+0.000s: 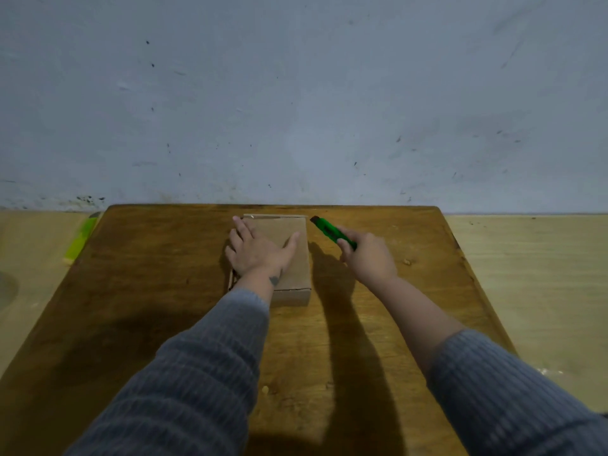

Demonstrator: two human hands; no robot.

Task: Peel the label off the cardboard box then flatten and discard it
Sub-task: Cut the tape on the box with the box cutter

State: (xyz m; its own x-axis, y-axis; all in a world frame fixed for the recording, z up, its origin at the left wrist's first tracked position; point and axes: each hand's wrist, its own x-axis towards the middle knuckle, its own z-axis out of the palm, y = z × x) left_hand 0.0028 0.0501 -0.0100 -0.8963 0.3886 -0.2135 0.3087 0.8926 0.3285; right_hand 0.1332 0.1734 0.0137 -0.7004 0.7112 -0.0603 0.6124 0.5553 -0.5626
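Left hand (256,251): lay flat, fingers spread, pressing the cardboard box (285,258) to the wooden table (164,274), likely to steady it.
Right hand (368,258): fingers curled round a green utility knife (332,232), tip just beside the box's far right corner, probably to slit tape.
Label: none seen.

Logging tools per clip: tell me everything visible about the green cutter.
The green cutter is a slim plastic utility knife with a dark tip pointing away toward the wall. The right hand grips its rear end, holding it just right of the cardboard box, above the wooden table. Whether a blade is out cannot be told.
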